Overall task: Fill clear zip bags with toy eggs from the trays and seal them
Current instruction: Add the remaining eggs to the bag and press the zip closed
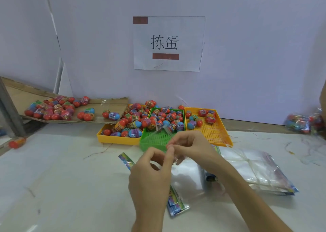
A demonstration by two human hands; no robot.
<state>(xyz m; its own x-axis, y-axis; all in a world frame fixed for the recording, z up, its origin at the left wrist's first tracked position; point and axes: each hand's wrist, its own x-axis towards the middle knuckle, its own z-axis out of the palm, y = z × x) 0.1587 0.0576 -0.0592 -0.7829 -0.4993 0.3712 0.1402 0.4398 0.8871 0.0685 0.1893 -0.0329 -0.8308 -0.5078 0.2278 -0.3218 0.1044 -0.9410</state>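
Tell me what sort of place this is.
Probably a hand-packing workstation: plastic trays heaped with toy eggs, a stack of clear zip bags on the table, and a printed sign taped to the white partition.

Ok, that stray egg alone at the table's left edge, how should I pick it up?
Probably from above with the left hand, once it frees the clear zip bag: pinch the stray egg across its narrow middle; it lies on its side, nothing touching it.

small packing workstation, white partition boards (247, 37), printed paper sign (169, 44), sorting trays (211, 136) of toy eggs (135, 124), bag stack (255, 170)
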